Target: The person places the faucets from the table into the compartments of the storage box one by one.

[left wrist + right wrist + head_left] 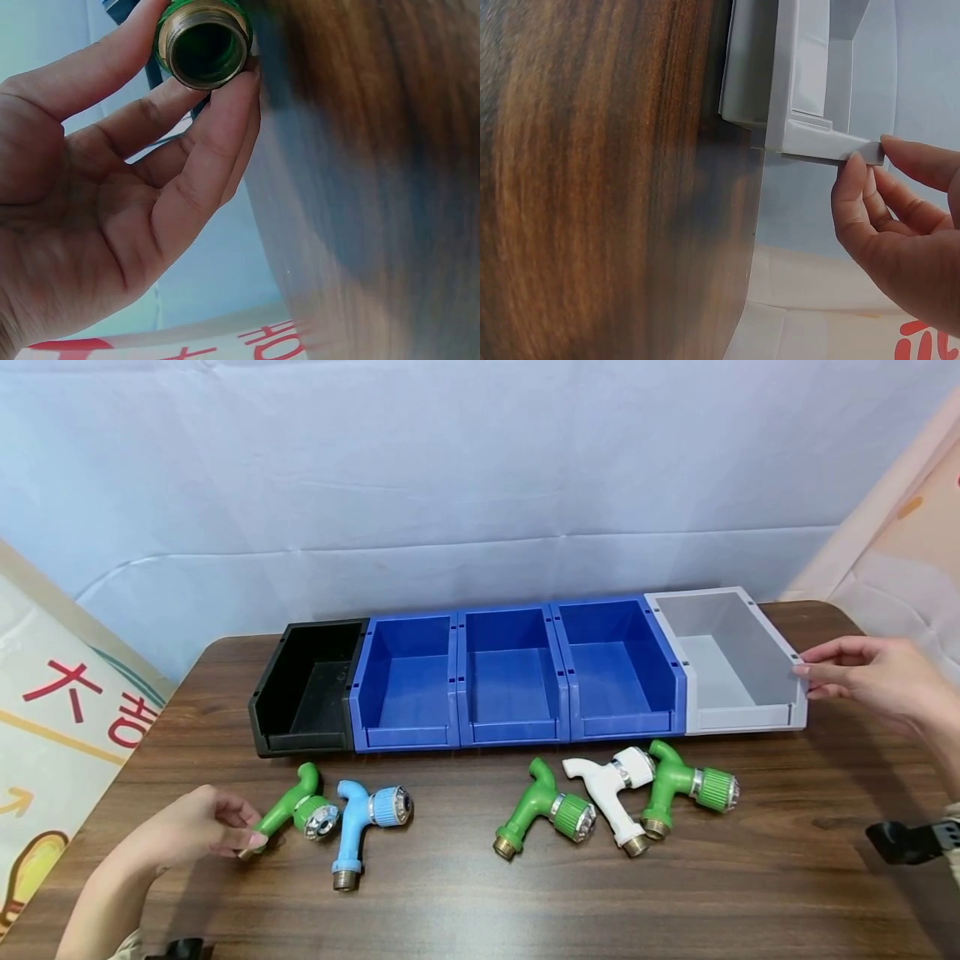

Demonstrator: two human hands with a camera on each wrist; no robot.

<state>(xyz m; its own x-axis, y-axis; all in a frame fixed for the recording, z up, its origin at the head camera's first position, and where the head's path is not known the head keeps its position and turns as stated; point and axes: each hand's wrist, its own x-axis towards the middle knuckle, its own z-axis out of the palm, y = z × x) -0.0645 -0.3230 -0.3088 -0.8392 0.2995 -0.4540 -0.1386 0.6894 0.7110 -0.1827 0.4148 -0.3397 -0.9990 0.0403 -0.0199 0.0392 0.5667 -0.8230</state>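
My left hand (198, 828) pinches the threaded brass end of a green tap (288, 807) at the table's left; the left wrist view looks straight into that brass opening (208, 52). Just right of it lies a light blue tap (352, 835). At the far right, my right hand (877, 681) pinches the side edge of the grey bin (742, 720), thumb on one face and fingers on the other, as the right wrist view shows. A green tap (536, 806), a white tap (611, 797) and another green tap (678, 785) lie on the table in front of the bins.
Left of the grey bin, a black bin (303, 743) and three blue bins, the middle one (513, 732) among them, stand side by side in a row. They sit toward the back of the brown wooden table (450, 902). A pale cloth (480, 468) hangs behind.
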